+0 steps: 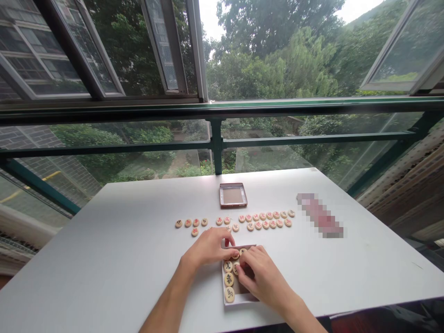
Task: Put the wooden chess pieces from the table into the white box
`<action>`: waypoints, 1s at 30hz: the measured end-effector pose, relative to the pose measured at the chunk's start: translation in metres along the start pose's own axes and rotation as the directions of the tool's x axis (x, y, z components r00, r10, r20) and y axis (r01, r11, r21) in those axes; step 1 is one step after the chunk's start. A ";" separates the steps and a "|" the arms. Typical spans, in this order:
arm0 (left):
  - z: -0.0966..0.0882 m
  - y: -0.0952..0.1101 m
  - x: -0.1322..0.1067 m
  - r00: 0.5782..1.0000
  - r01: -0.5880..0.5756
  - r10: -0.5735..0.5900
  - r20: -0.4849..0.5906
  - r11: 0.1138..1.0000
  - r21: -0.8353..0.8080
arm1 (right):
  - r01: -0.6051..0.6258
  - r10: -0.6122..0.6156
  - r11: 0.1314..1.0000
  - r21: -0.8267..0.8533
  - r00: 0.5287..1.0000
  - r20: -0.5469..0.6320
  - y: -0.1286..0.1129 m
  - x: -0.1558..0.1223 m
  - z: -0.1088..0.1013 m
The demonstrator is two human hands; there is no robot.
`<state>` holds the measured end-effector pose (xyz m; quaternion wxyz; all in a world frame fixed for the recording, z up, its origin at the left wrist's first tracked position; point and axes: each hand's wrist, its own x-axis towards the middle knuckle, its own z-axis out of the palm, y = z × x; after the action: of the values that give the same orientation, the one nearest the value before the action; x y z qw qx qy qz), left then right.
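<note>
A shallow box [240, 304] with a white rim and brown floor lies on the white table. Several round xiangqi pieces [229, 279] with black characters sit inside it, lined along its left side and far end. My left hand [208, 245] is closed over the box's far-left corner, its thumb at a piece there and its fingers beyond the rim. Over the right part of the box, my right hand [265, 273] has its fingers curled down at a xiangqi piece [236, 268] in the second column. My right hand hides much of the box's right side.
Beyond the box, loose xiangqi pieces [262, 216], mostly red-lettered, lie in two uneven rows. Farther back rests a tin-like lid [233, 195]. A blurred pinkish item [321, 216] is at the right. A green railing [217, 143] and open windows stand behind the table [104, 240].
</note>
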<state>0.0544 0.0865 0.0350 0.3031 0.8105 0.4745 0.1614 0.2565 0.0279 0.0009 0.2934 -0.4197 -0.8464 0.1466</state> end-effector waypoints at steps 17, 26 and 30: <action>0.001 0.001 0.000 1.000 0.002 -0.001 -0.019 1.000 0.013 | 0.041 -0.031 0.992 -0.119 0.996 0.079 -0.008 -0.007 -0.010; 0.000 0.002 -0.001 1.000 -0.009 0.010 -0.018 1.000 0.028 | 0.051 -0.043 0.992 -0.119 0.997 0.067 -0.004 -0.006 -0.005; -0.001 0.004 -0.001 1.000 -0.001 0.002 -0.017 1.000 0.029 | 0.049 -0.041 0.992 -0.117 0.996 0.076 -0.005 -0.005 -0.007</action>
<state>0.0561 0.0848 0.0380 0.2870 0.8139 0.4787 0.1617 0.2605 0.0205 0.0072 0.2400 -0.4116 -0.8730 0.1046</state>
